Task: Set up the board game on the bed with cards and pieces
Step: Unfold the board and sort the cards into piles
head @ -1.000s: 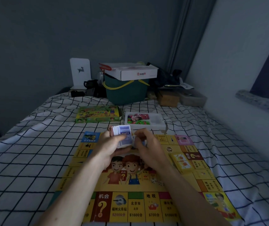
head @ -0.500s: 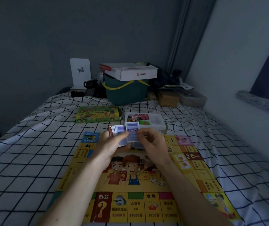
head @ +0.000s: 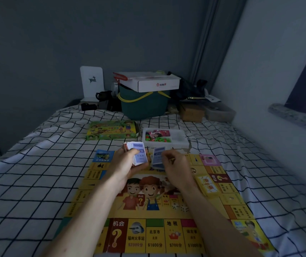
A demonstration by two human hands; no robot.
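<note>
A yellow game board (head: 167,227) lies flat on the checked bed sheet. Above its far half, my left hand (head: 128,164) grips a fanned stack of blue-faced cards (head: 136,153). Just to the right, my right hand (head: 174,164) pinches a single blue card (head: 157,156) pulled away from the stack. A yellow card pile (head: 207,184) rests on the board's right side. Two white dice (head: 180,207) sit near the board's middle. Beyond the board, a white tray (head: 178,138) holds coloured pieces, and the green game box (head: 111,130) lies to its left.
At the head of the bed stand a green bucket (head: 144,104) with a white carton (head: 154,82) on top, a white stand (head: 92,82), dark items and a brown box (head: 193,112). A wall and a stone sill (head: 297,117) run along the right.
My right hand has drawn one blue card off the stack and moved it to the right and down. My left hand still holds the stack in the same place.
</note>
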